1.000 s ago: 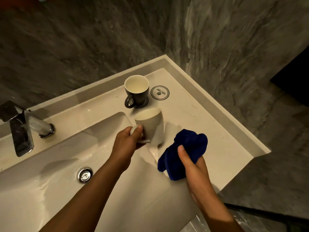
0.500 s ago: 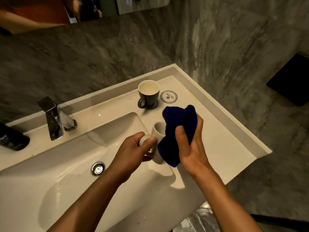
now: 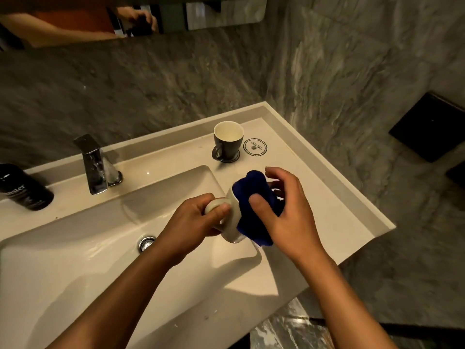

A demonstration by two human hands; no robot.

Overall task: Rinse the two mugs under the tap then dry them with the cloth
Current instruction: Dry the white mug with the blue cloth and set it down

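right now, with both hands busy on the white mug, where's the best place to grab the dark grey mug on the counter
Take the dark grey ceramic mug by its loop handle, coming from the basin side. It stands upright on a round coaster with the handle turned toward the sink basin and the person, free of the empty printed coaster on its other side, so curled fingers can probably hook through without knocking anything.
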